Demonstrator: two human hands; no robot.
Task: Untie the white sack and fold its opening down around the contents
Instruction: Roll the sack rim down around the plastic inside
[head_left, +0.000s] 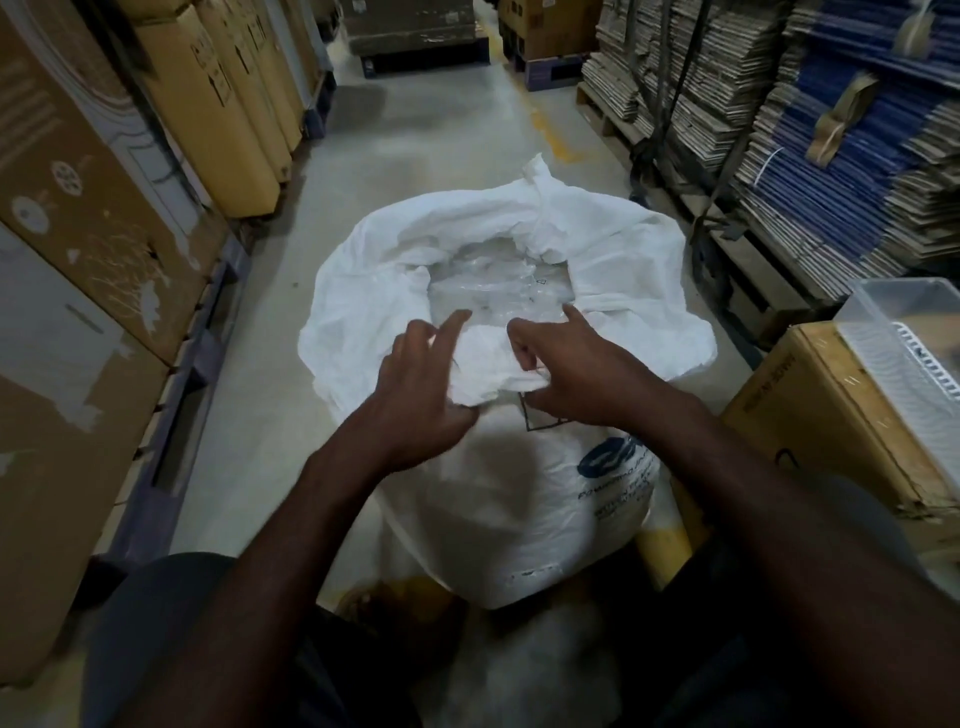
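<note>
A large white sack stands on the floor in front of me, blue print on its near side. Its mouth is open and the rim is rolled outward into a wide collar. Clear plastic-wrapped contents show inside the opening. My left hand and my right hand both sit at the near edge of the rim. Each one pinches the bunched white fabric between thumb and curled fingers, with one finger stretched out over the opening.
Tall brown cartons line the left side on a pallet. Stacks of flattened cardboard on pallets fill the right. A carton with a clear plastic bin stands at near right. Bare concrete aisle runs ahead beyond the sack.
</note>
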